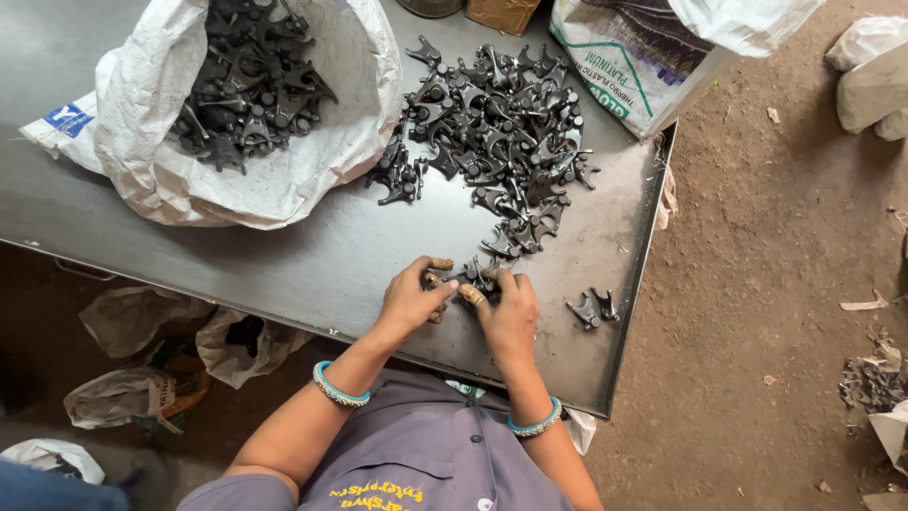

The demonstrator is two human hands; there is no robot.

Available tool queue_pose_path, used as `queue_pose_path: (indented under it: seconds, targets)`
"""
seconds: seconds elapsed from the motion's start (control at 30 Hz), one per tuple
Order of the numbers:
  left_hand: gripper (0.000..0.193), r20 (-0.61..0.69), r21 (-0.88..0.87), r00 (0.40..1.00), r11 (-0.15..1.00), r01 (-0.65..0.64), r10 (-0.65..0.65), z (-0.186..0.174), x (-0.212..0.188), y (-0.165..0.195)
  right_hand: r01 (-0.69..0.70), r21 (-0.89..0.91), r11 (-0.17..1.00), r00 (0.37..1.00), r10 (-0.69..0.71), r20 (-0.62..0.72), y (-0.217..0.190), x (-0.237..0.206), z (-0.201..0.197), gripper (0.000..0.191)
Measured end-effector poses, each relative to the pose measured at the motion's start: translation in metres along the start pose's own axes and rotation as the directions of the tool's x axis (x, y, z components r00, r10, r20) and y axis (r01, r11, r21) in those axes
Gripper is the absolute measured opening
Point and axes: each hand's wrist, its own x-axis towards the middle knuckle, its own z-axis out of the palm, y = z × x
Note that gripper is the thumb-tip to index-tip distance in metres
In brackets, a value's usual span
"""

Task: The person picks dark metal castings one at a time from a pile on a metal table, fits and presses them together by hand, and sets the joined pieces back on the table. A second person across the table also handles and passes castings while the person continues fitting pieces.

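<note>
Head view: left hand (409, 301) and right hand (506, 308) both grip metal parts (473, 277); two done pieces (593, 308) lie right, big pile (501, 128) beyond the hands remains on the desk (284, 255)

Table (312, 255): sheet metal, grey, smooth with a dull sheen, lightly scuffed.
Loose parts (501, 123): dark cast metal, matt, rough-looking.
Open sack (284, 180): woven plastic, white, crinkled, faintly glossy.
2nd sack (634, 85): woven plastic, printed.
2 bangles (338, 390): turquoise, glossy, probably plastic.
Shirt (426, 454): grey cloth, matt.
Floor (776, 284): bare earth, dusty, rough.
</note>
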Motion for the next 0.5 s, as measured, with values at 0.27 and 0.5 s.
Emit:
queue_pose_path:
  seconds: [0.27, 0.5]
  targets:
    - [0.039, 0.196, -0.241, 0.967, 0.948, 0.207, -0.162, 0.003, 0.008, -0.004, -0.219, 0.686, 0.694, 0.976, 0.146, 0.163, 0.062, -0.003, 0.014, 0.032]
    - [0.029, 0.294, -0.465, 0.955, 0.869, 0.170, -0.029, 0.023, 0.016, -0.020, -0.509, 0.843, -0.175, 0.813, 0.222, 0.538, 0.111, -0.016, 0.009, 0.024]
